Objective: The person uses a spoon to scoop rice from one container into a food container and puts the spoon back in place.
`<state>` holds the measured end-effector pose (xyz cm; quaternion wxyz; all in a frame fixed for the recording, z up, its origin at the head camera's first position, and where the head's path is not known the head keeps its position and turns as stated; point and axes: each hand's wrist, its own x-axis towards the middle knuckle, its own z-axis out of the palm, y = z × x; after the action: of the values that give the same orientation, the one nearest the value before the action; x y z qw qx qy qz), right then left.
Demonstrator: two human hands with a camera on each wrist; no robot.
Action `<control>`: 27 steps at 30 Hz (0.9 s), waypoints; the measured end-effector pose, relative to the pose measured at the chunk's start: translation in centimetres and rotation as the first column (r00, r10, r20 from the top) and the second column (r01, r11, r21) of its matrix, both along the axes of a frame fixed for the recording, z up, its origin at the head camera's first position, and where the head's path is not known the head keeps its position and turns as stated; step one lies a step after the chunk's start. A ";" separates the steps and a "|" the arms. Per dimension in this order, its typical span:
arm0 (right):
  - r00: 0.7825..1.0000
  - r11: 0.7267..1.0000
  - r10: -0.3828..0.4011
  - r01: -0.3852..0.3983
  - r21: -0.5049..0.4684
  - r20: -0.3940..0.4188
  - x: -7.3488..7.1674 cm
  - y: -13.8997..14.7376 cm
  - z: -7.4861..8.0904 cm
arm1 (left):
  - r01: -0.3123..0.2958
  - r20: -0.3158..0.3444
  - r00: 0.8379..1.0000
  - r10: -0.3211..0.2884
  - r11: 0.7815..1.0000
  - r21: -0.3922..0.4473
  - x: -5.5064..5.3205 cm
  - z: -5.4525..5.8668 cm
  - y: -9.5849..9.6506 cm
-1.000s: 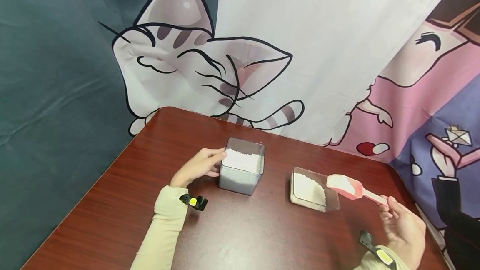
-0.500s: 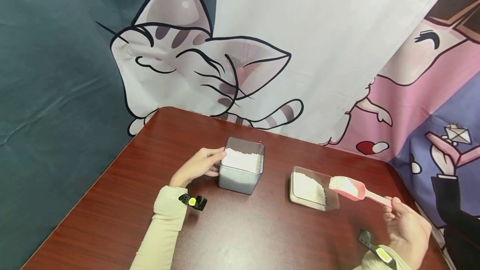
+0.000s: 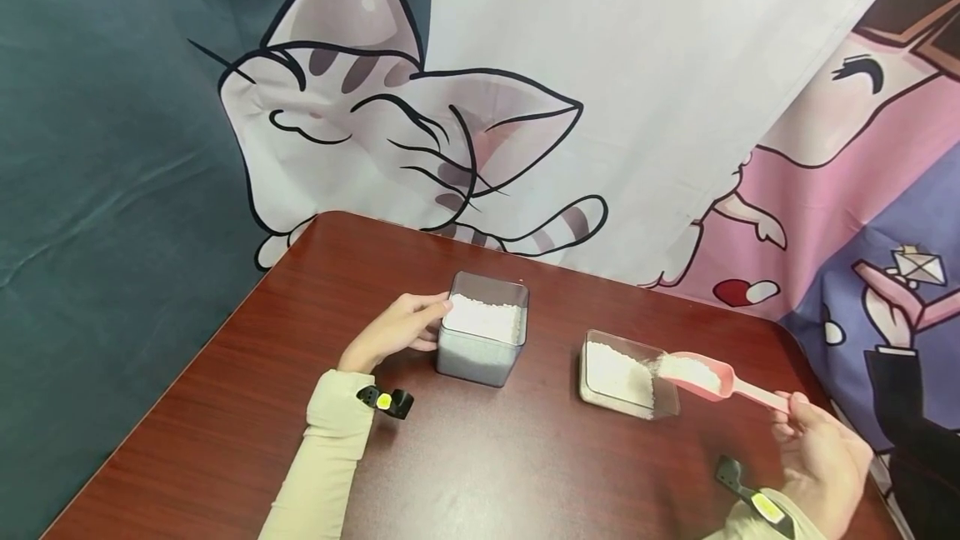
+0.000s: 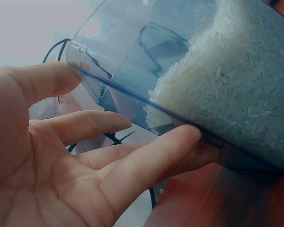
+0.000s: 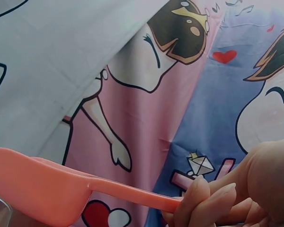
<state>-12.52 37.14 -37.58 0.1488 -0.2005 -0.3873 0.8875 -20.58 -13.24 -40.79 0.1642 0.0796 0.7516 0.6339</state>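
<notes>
My right hand [image 3: 823, 457] pinches the handle end of a pink scoop [image 3: 711, 377], its fingers [image 5: 199, 203] wrapped on the handle in the right wrist view. White rice lies in the scoop, whose front lip is over the right side of a low clear container [image 3: 667, 400] part filled with rice. Grains slide off the lip into it. My left hand [image 3: 397, 332] rests against the left wall of a taller bluish clear container [image 3: 480, 367]. Its fairly straight fingers [image 4: 151, 165] touch the wall near the rim, and rice [image 4: 236, 80] sits inside.
Both containers stand on a brown wooden table [image 3: 465, 457], a gap between them. Behind the table hangs a cloth backdrop [image 3: 637, 65] with cartoon figures. A strap with a yellow mark [image 3: 767, 508] is on the right wrist, another on the left.
The right hand has shifted a little to the right with the scoop, and its lip now tips downward. Grains have begun falling into the low container. The left hand stays put.
</notes>
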 end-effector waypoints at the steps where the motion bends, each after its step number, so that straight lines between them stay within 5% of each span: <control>1: 1.000 1.000 -0.022 0.022 0.010 0.016 0.0 -0.1 0.1 | -0.001 0.001 1.000 0.001 1.000 -0.002 0.0 0.0 0.0; 12: 0.982 0.984 -0.150 0.136 0.117 0.118 0.0 -0.7 0.8 | 0.022 0.001 1.000 -0.022 0.999 0.031 -0.1 0.0 -0.1; 27: 0.970 0.957 -0.210 0.179 0.229 0.121 -0.4 -2.1 1.4 | 0.006 0.008 1.000 -0.006 1.000 0.018 0.1 0.3 0.0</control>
<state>-12.97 35.08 -36.20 0.2284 -0.2838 -0.4695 0.8043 -20.47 -13.24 -40.50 0.1684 0.0809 0.7448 0.6405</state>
